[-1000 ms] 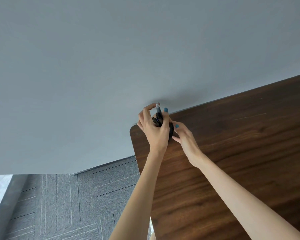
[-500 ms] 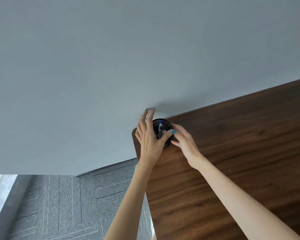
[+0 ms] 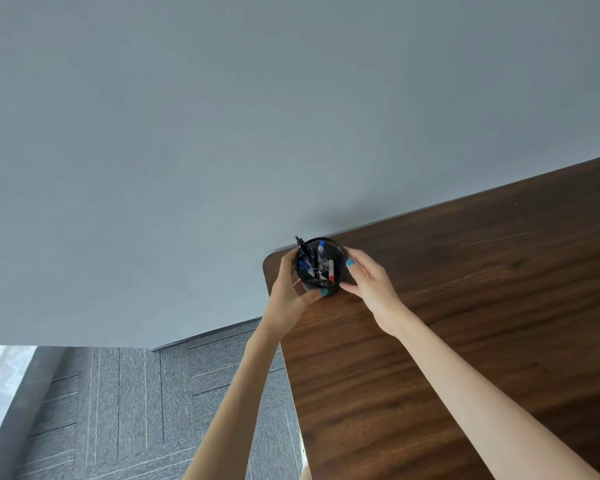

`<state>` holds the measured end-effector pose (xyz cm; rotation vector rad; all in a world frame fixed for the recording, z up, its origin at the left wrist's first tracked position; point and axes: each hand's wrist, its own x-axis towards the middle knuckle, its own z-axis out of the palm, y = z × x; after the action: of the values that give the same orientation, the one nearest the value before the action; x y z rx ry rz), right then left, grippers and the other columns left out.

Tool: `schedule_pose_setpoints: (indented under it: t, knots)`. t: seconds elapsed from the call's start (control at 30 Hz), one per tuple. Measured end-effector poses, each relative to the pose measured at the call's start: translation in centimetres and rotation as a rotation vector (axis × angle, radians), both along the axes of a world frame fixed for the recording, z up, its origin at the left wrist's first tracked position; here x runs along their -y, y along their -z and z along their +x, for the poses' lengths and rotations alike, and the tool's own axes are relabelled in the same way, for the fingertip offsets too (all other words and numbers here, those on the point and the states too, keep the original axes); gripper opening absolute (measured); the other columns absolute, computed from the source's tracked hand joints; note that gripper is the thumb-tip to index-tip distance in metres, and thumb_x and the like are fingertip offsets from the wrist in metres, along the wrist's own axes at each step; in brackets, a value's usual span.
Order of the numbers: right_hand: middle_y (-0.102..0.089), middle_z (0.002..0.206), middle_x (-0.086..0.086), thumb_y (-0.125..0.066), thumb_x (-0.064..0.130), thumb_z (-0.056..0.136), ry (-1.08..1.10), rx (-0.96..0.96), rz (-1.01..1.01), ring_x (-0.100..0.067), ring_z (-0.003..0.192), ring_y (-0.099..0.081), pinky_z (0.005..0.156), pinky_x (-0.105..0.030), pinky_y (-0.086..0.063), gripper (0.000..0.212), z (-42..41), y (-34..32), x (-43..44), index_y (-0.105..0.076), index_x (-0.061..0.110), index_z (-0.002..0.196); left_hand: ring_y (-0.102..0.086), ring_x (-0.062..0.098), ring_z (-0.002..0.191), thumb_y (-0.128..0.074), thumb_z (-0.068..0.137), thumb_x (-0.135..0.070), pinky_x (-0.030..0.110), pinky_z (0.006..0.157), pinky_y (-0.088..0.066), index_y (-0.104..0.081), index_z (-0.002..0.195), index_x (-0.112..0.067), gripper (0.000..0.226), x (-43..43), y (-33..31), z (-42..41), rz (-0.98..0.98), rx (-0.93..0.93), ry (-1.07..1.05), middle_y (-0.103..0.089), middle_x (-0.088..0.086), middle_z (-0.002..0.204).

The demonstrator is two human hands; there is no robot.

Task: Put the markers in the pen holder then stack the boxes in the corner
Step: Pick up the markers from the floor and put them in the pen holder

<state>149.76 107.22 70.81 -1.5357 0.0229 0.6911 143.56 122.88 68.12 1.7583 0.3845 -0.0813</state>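
A round black mesh pen holder (image 3: 338, 252) stands at the far left corner of the dark wooden table (image 3: 465, 323), close to the wall. Several markers (image 3: 321, 265) with blue, black and red caps stand inside it, tips up. My left hand (image 3: 290, 289) wraps the holder's left and near side, thumb under its front. My right hand (image 3: 369, 284) grips its right side, thumb on the rim. No boxes are in view.
A plain grey-blue wall (image 3: 257, 133) rises right behind the table's far edge. Grey patterned carpet (image 3: 118, 410) lies below the table's left edge. A bright window strip (image 3: 0, 382) shows at the lower left.
My left hand released a marker into the holder, then dropped from above the rim to clasp the holder's left side. The markers inside are now uncovered. My right hand stayed on the holder.
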Motion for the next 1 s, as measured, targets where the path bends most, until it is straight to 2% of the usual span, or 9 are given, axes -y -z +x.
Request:
schedule_pose_setpoints:
  t: [0.2, 0.37, 0.43, 0.53, 0.63, 0.7, 0.8, 0.9, 1.0]
  knots:
    - [-0.058, 0.120, 0.015, -0.039, 0.015, 0.102, 0.042, 0.020, -0.037, 0.002, 0.113, -0.054, 0.103, -0.041, -0.047, 0.032, 0.5, 0.2, 2.0, -0.055, 0.019, 0.129, -0.052, 0.006, 0.125, -0.071, 0.075, -0.005, 0.034, 0.108, -0.043, -0.038, 0.134, -0.022, 0.069, 2.2, 0.2, 0.8, 0.039, 0.001, 0.004, -0.057, -0.008, 0.129]
    - [-0.058, 0.125, 0.007, -0.037, 0.016, 0.103, 0.077, 0.036, -0.074, -0.007, 0.119, -0.054, 0.104, -0.043, -0.046, 0.033, 1.0, 0.4, 3.6, -0.054, 0.016, 0.131, -0.049, -0.009, 0.118, -0.070, 0.076, -0.005, 0.028, 0.105, -0.044, -0.040, 0.133, -0.020, 0.066, 4.0, 0.0, 1.6, 0.024, -0.002, -0.005, -0.057, -0.011, 0.126]
    - [-0.057, 0.126, 0.007, -0.037, 0.017, 0.103, 0.086, 0.033, -0.079, -0.008, 0.118, -0.054, 0.105, -0.044, -0.045, 0.033, 1.1, 0.5, 4.1, -0.053, 0.016, 0.132, -0.050, -0.008, 0.117, -0.072, 0.076, -0.007, 0.026, 0.103, -0.044, -0.040, 0.134, -0.022, 0.068, 4.6, -0.1, 1.7, 0.021, -0.004, -0.013, -0.057, -0.011, 0.126]
    - [-0.052, 0.121, 0.019, -0.037, 0.022, 0.103, 0.085, 0.011, -0.073, -0.001, 0.112, -0.052, 0.105, -0.043, -0.045, 0.035, 0.7, 0.4, 4.7, -0.048, 0.020, 0.136, -0.050, 0.004, 0.124, -0.073, 0.075, -0.015, 0.030, 0.104, -0.044, -0.037, 0.138, -0.029, 0.074, 4.9, -0.1, 1.6, 0.042, -0.010, -0.017, -0.055, -0.012, 0.132]
    - [-0.044, 0.142, 0.009, -0.036, 0.025, 0.103, 0.083, 0.007, -0.077, -0.009, 0.131, -0.043, 0.104, -0.043, -0.044, 0.038, -0.2, 0.8, 5.5, -0.043, 0.023, 0.140, -0.043, 0.007, 0.134, -0.077, 0.069, -0.026, 0.039, 0.108, -0.041, -0.031, 0.145, -0.029, 0.088, 4.8, 0.2, 0.9, 0.049, -0.017, -0.027, -0.046, -0.015, 0.143]
    - [-0.041, 0.147, 0.004, -0.039, 0.023, 0.103, 0.098, -0.008, -0.092, -0.014, 0.134, -0.043, 0.102, -0.041, -0.046, 0.039, -1.2, 1.2, 6.1, -0.041, 0.022, 0.142, -0.041, 0.007, 0.135, -0.079, 0.066, -0.029, 0.042, 0.109, -0.041, -0.032, 0.145, -0.025, 0.092, 4.7, 0.3, -0.3, 0.056, -0.054, -0.049, -0.044, -0.012, 0.146]
    - [-0.047, 0.142, -0.004, -0.041, 0.018, 0.102, 0.093, -0.040, -0.118, -0.018, 0.125, -0.051, 0.096, -0.037, -0.049, 0.037, -3.4, 1.1, 6.8, -0.043, 0.015, 0.139, -0.046, 0.010, 0.129, -0.081, 0.070, -0.021, 0.040, 0.104, -0.045, -0.043, 0.138, -0.020, 0.078, 5.1, 0.3, -3.1, 0.111, -0.103, -0.109, -0.050, -0.007, 0.140]
    - [-0.056, 0.131, -0.009, -0.041, 0.013, 0.101, 0.034, -0.045, -0.156, -0.020, 0.114, -0.060, 0.086, -0.030, -0.053, 0.031, -5.9, 0.3, 7.3, -0.049, 0.010, 0.131, -0.054, 0.013, 0.119, -0.079, 0.074, -0.016, 0.032, 0.099, -0.047, -0.055, 0.124, -0.017, 0.056, 6.1, -0.2, -6.3, 0.117, -0.116, -0.102, -0.058, -0.003, 0.126]
    - [-0.062, 0.120, -0.012, -0.043, 0.006, 0.098, -0.015, 0.005, -0.192, -0.022, 0.104, -0.065, 0.083, -0.031, -0.054, 0.027, -8.9, -0.9, 7.6, -0.056, 0.006, 0.121, -0.059, 0.013, 0.110, -0.075, 0.077, -0.009, 0.027, 0.094, -0.048, -0.061, 0.115, -0.014, 0.040, 7.2, -1.5, -9.5, 0.115, -0.116, -0.101, -0.063, 0.000, 0.118]
